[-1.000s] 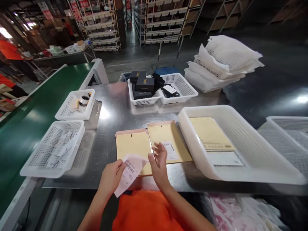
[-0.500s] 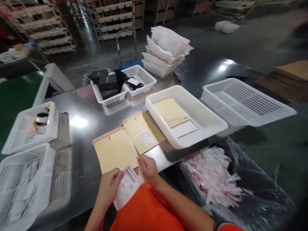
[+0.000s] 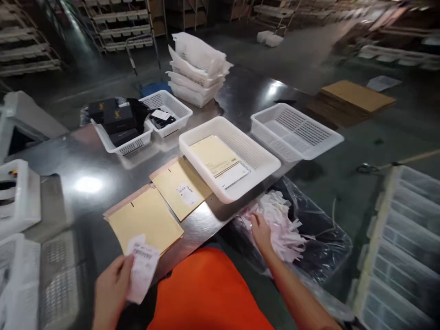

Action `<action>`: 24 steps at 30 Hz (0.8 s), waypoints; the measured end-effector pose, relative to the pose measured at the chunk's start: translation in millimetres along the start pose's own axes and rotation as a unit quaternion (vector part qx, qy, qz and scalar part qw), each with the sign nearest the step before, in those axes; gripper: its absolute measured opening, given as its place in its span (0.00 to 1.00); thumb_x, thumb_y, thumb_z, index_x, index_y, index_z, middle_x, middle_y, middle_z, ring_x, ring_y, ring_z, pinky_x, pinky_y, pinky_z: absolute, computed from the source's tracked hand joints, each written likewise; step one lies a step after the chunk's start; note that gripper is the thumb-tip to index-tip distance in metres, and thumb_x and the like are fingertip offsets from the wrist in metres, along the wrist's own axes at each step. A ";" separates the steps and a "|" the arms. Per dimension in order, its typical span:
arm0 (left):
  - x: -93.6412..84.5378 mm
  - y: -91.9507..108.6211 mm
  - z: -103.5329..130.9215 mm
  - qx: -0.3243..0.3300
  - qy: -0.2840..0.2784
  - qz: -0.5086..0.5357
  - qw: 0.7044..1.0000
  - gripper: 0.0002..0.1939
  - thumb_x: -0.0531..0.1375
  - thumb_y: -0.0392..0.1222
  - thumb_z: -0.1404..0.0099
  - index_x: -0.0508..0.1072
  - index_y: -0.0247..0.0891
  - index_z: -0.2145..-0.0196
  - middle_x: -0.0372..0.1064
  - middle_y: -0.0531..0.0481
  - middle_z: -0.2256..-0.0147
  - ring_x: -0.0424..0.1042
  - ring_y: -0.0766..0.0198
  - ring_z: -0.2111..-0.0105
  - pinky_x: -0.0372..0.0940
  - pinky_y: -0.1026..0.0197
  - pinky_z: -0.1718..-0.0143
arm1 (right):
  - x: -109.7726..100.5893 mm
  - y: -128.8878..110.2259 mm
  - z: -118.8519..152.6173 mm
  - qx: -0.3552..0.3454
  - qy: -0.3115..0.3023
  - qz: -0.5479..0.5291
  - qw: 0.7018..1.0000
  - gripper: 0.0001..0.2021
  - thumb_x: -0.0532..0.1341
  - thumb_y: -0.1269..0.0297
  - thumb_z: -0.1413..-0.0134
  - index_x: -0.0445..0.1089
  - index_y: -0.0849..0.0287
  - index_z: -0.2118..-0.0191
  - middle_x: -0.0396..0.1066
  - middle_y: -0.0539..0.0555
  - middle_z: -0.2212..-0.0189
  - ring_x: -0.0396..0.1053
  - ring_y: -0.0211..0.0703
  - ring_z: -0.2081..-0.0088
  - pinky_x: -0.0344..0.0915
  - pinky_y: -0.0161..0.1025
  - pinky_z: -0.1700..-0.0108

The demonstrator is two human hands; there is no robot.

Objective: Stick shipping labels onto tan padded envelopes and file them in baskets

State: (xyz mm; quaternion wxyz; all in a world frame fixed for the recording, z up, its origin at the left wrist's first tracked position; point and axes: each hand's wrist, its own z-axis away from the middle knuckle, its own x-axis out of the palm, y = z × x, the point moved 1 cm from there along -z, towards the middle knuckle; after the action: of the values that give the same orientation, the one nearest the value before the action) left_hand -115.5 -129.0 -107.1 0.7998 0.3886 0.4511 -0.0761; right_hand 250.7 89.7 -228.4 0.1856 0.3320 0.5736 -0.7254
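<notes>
In my left hand [image 3: 112, 288], thumb and fingers are closed on a white printed label [image 3: 142, 266] with a barcode. The label hangs over the near edge of a stack of yellow padded envelopes [image 3: 144, 217]. Beside that stack lies another yellow envelope [image 3: 177, 188] with a label stuck on it. My right hand [image 3: 261, 231] is over a dark plastic bag [image 3: 316, 233] full of white and pinkish paper strips [image 3: 278, 215]. Its fingers are curled down at the strips; whatever is between them cannot be made out.
A white tray [image 3: 223, 199] with envelopes stands on the metal table [image 3: 103, 160]. Behind it are an open basket [image 3: 295, 130], stacked baskets [image 3: 199, 73] and a basket of black boxes [image 3: 118, 119]. More baskets [image 3: 20, 284] sit at left; a rack [image 3: 395, 247] stands at right.
My hands have come apart. The left has moved left and down with the label; the right has gone right to the bag of strips. The view has turned right.
</notes>
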 end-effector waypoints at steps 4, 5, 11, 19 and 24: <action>24.5 41.6 0.4 0.079 -0.081 0.024 0.993 0.21 0.50 0.56 0.38 0.64 0.39 0.81 0.60 0.55 0.81 0.60 0.66 0.77 0.51 0.64 0.74 | 63.3 -107.3 79.9 -0.179 -0.414 -0.198 0.870 0.24 0.52 0.43 0.46 0.72 0.58 0.58 0.75 0.56 0.65 0.71 0.45 0.65 0.67 0.40 0.63; 27.2 44.6 -0.4 0.086 -0.098 0.045 0.990 0.21 0.51 0.55 0.38 0.63 0.39 0.80 0.59 0.55 0.81 0.59 0.66 0.77 0.50 0.64 0.74 | 70.3 -132.8 99.9 -0.207 -0.485 -0.210 0.823 0.21 0.54 0.45 0.46 0.73 0.58 0.62 0.74 0.54 0.69 0.70 0.43 0.68 0.66 0.38 0.67; 6.9 -1.2 14.1 0.040 -0.138 0.239 0.960 0.23 0.52 0.59 0.39 0.55 0.40 0.81 0.48 0.58 0.80 0.49 0.68 0.77 0.45 0.64 0.76 | 76.7 -204.9 135.9 -0.331 -0.471 -0.154 0.803 0.16 0.55 0.53 0.44 0.68 0.58 0.76 0.65 0.49 0.80 0.61 0.37 0.75 0.57 0.34 0.72; -7.7 -71.9 54.7 -0.055 0.026 0.354 0.933 0.22 0.56 0.58 0.42 0.58 0.38 0.81 0.49 0.57 0.80 0.49 0.69 0.77 0.45 0.64 0.75 | 120.8 -237.1 161.1 -0.261 -0.615 -0.147 0.729 0.16 0.60 0.49 0.51 0.69 0.58 0.74 0.63 0.48 0.80 0.60 0.37 0.77 0.56 0.33 0.77; -22.1 -146.5 100.0 -0.229 0.328 0.424 0.812 0.25 0.56 0.64 0.45 0.58 0.40 0.81 0.51 0.58 0.82 0.53 0.68 0.79 0.50 0.64 0.78 | 181.9 -267.6 221.3 -0.276 -0.566 -0.177 0.756 0.16 0.59 0.50 0.50 0.68 0.59 0.73 0.64 0.48 0.79 0.60 0.37 0.77 0.56 0.33 0.77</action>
State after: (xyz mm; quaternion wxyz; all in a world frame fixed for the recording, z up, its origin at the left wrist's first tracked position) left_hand -131.3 -303.6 -141.7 0.6227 0.3488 0.4814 0.5087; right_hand -112.1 -28.4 -138.1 0.4284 -0.3127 0.5879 -0.6108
